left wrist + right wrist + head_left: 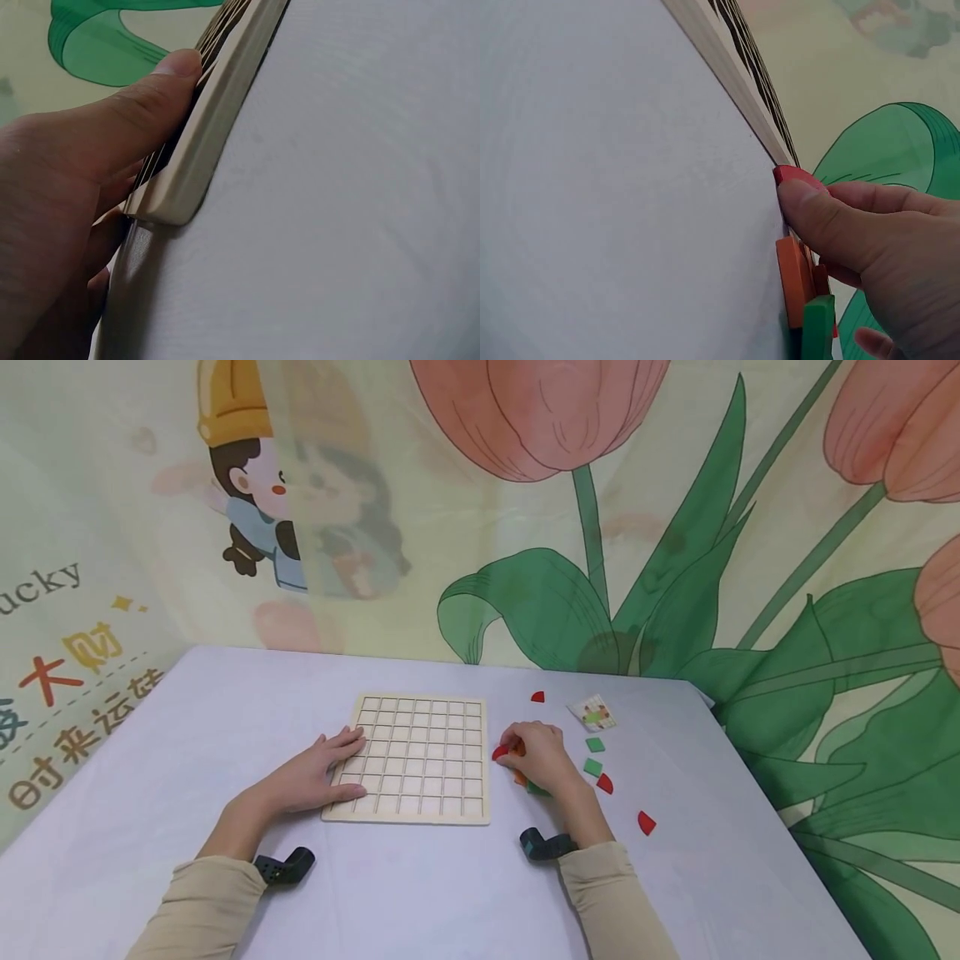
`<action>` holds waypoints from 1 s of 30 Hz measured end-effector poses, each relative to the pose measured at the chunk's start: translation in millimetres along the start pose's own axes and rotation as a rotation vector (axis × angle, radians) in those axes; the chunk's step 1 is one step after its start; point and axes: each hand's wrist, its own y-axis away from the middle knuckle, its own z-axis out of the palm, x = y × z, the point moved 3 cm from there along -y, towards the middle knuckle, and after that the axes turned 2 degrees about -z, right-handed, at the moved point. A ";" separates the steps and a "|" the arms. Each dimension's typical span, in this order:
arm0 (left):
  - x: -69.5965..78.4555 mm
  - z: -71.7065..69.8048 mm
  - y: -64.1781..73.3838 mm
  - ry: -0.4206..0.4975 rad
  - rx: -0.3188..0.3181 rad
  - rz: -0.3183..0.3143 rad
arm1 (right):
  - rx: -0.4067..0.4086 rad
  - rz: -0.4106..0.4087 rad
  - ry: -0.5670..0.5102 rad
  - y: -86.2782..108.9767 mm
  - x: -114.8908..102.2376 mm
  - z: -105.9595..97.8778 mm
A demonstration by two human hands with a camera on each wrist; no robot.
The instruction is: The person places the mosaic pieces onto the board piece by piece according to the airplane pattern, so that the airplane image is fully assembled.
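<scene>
A pale wooden grid board [416, 760] with bare square cells lies flat on the white table. My left hand [315, 772] rests on its left edge, fingers spread and thumb lying over the lower cells. The left wrist view shows that thumb on the board's rim [217, 120]. Just off the board's right side, my right hand [542, 758] pinches a red quarter-circle piece [799, 178] between thumb and finger. Under and beside this hand are orange pieces [795, 281] and a green piece [819, 326], partly hidden by it in the head view.
Right of the right hand lie two green squares [595, 744] and red quarter-circles [647, 823]. Another red quarter-circle [537, 697] lies farther back. A small patterned card [594, 713] sits at the back right. A printed cloth backdrop [525, 568] stands behind the table.
</scene>
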 end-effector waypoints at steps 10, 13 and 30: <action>-1.9 5.1 -2.9 0.016 0.000 0.021 | -0.006 0.024 -0.007 3.0 -2.0 -4.7; -2.4 4.2 -2.9 0.016 0.010 0.021 | 0.002 0.039 -0.010 1.9 -4.9 -8.6; -6.2 1.7 2.3 0.047 0.038 -0.014 | 0.079 0.052 -0.052 -16.2 -27.6 -9.9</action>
